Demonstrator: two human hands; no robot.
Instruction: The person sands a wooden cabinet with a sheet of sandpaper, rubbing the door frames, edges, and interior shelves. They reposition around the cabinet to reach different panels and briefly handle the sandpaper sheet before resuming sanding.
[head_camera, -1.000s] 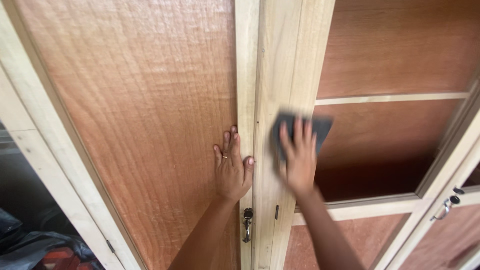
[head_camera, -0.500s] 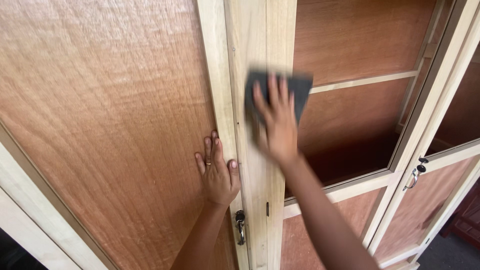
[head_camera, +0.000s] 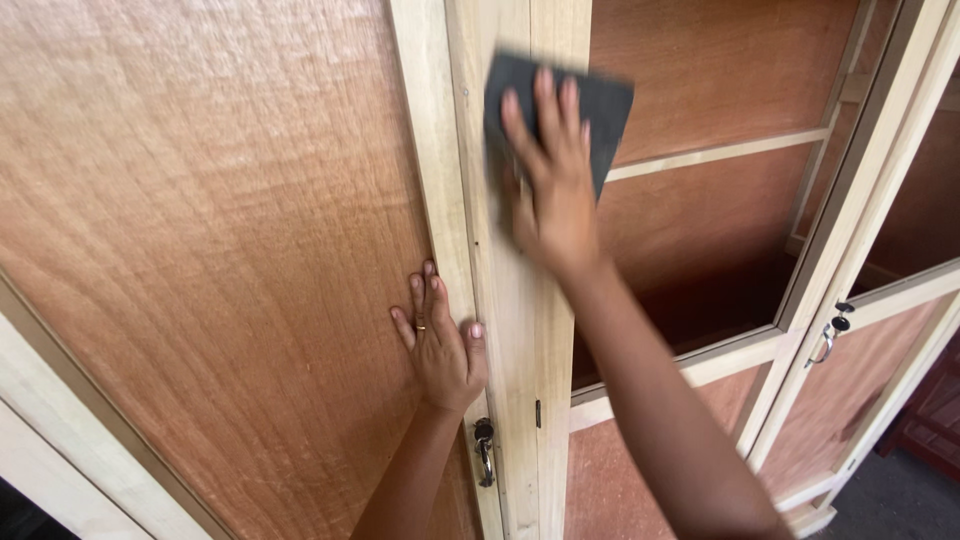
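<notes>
Wooden cabinet (head_camera: 250, 250), open shelf (head_camera: 715, 155) bare, right hand (head_camera: 555, 180) pressing sandpaper (head_camera: 560, 110), left hand (head_camera: 440, 340) flat on door

A dark grey, roughly square sheet of sandpaper (head_camera: 600, 105) lies flat and slightly tilted against the pale upright wooden post (head_camera: 505, 300), pinned beneath the spread fingers of the right hand (head_camera: 550, 190), its corners showing above and beside them.
</notes>
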